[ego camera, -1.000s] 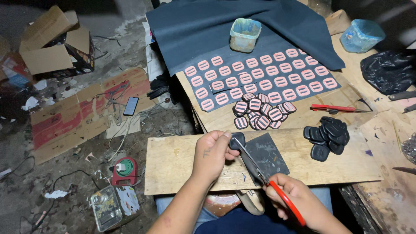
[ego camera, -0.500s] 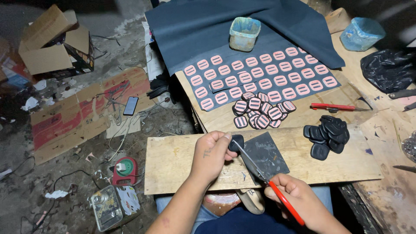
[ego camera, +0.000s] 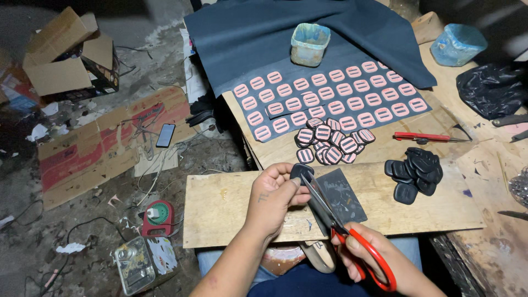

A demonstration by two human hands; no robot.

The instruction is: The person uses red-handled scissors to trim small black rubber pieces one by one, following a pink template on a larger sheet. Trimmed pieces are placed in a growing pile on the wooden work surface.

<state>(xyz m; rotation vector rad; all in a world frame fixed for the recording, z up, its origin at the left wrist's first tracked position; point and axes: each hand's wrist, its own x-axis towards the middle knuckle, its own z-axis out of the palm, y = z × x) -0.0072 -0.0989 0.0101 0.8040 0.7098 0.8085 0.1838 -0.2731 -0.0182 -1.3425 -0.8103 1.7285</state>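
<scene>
Black oval patch [ego camera: 301,171] is being pinched in the left hand [ego camera: 273,199] over the wooden board [ego camera: 220,206], while the right hand [ego camera: 366,254] is gripping red-handled scissors [ego camera: 344,231], blades angled in for trimming its edge.

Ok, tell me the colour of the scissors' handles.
Red: the scissors have red handles, gripped by the right hand, clearest in the head view.
</scene>
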